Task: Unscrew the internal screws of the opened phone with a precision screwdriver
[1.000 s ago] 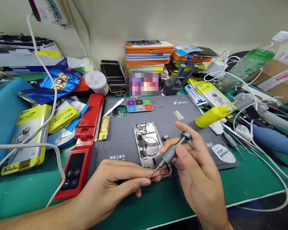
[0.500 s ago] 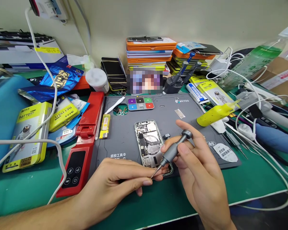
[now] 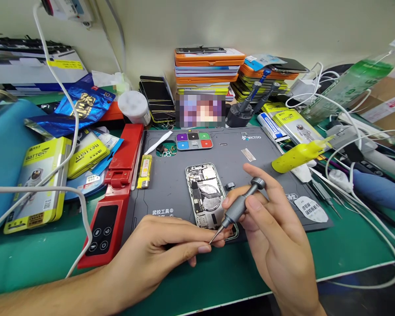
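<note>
Right hand (image 3: 276, 245) pinches grey screwdriver (image 3: 238, 206); left hand (image 3: 161, 254) fingertips pinched at its tip, lower centre. Keep the tip steady over opened phone (image 3: 208, 199).

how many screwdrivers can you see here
3: one grey screwdriver in the right hand, its tip at the left hand's fingertips; two upright in the black holder behind the mat. Clutter may hide more.

green workbench (image 3: 349, 245) against a pale wall. on it, centre: a grey work mat (image 3: 276, 145); left of the mat, touching its edge, a red hinged device (image 3: 113, 197); far left, yellow battery boxes (image 3: 36, 184) and a blue foil bag (image 3: 80, 105); rear, stacked orange cases (image 3: 207, 66); right, white cables (image 3: 375, 228) and a yellow bottle (image 3: 298, 156).
</note>
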The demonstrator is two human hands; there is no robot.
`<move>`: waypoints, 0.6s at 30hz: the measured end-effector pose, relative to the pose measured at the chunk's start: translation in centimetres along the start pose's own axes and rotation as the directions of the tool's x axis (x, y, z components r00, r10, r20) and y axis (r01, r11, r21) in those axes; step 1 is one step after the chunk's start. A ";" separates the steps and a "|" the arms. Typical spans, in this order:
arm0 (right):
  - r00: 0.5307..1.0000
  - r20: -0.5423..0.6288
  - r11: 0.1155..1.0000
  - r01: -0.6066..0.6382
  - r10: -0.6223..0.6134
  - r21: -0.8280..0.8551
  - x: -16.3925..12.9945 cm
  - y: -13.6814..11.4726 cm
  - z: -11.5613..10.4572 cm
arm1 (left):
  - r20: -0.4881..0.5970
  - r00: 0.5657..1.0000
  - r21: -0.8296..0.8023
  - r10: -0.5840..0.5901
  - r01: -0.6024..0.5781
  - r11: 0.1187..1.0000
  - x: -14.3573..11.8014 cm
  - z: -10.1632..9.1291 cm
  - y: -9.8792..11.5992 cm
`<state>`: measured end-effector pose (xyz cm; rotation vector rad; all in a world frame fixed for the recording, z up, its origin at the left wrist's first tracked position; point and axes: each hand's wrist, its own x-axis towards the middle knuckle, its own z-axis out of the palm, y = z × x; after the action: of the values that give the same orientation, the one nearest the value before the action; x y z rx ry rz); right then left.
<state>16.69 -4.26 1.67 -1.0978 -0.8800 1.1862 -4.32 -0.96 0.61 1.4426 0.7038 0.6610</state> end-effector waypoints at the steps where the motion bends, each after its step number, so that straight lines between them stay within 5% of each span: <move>1: 1.000 0.003 1.000 0.006 -0.006 -0.002 0.0 0.0 0.0 | -0.001 1.000 -0.006 0.003 -0.003 1.000 0.0 0.0 0.0; 18: 0.996 0.042 0.997 0.072 -0.073 0.012 0.3 0.5 -0.2 | 0.011 0.997 -0.019 0.074 -0.074 0.997 0.0 0.1 -0.1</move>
<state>16.78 -4.04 1.18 -1.0269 -0.9379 1.1566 -4.28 -1.02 0.52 1.4594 0.6357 0.7137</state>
